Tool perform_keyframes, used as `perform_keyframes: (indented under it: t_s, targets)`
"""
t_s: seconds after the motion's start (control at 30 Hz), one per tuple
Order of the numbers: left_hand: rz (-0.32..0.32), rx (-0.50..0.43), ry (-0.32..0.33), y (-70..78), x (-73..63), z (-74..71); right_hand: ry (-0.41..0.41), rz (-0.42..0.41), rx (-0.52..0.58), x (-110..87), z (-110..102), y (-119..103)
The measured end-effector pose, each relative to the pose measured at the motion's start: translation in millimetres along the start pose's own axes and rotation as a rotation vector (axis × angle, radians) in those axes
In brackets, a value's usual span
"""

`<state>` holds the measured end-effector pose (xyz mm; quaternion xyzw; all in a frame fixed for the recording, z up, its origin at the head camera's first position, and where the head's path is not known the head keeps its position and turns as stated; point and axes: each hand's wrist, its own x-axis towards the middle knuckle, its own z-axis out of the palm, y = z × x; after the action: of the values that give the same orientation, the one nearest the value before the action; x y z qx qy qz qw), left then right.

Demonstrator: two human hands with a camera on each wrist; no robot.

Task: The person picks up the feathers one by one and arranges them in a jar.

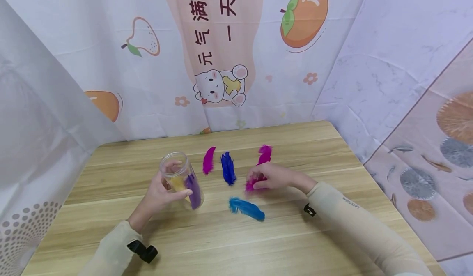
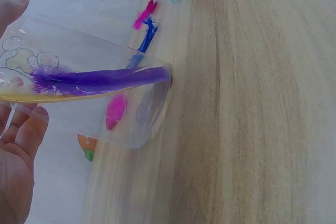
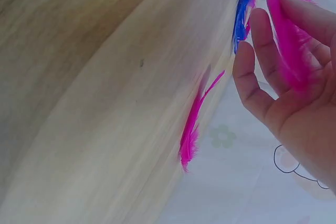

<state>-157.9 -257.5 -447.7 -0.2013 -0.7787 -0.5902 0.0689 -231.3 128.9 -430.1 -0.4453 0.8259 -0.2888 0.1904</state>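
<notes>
Along the near side of the table (image 1: 229,247), we see two pale sleeves (image 1: 114,247) cut off by the bottom of the head view, which crops the near edge too. Wood stretches between the forearms, leaving room to move up to a light blue feather (image 1: 247,209). Left of it, the left hand (image 1: 160,196) grasps a clear jar (image 1: 188,170), thumb on the near side, fingers curled round the far one. The jar leans, and we cannot tell whether its base touches the wood. Inside are a purple feather (image 1: 193,193) and a yellow feather (image 1: 178,182); the left wrist view crops the jar's mouth, yet lays out the purple one lengthwise.

To the right, the right hand (image 1: 272,176) pinches a pink feather (image 3: 291,40), mostly hidden by the hand from above; the right wrist view shows it over the palm. Farther off lies a dark blue feather (image 1: 228,169), a second pink feather (image 1: 208,161) to its left, and a third pink feather (image 1: 264,156) beyond the right hand, partly hidden. Behind the far edge hangs a printed cloth (image 1: 148,83), its lettering cropped at the top.
</notes>
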Motion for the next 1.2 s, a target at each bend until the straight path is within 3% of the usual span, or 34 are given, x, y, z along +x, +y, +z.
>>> perform_keyframes:
  t_s: [0.77, 1.2]
  targets:
    - [-0.019, 0.027, -0.002, 0.7, 0.4, -0.5, 0.001, -0.029, -0.011, -3.2, -5.6, 3.3]
    - [-0.024, 0.024, 0.003, 0.2, 0.2, -0.3, 0.020, -0.042, 0.056, -3.0, -7.2, 6.5]
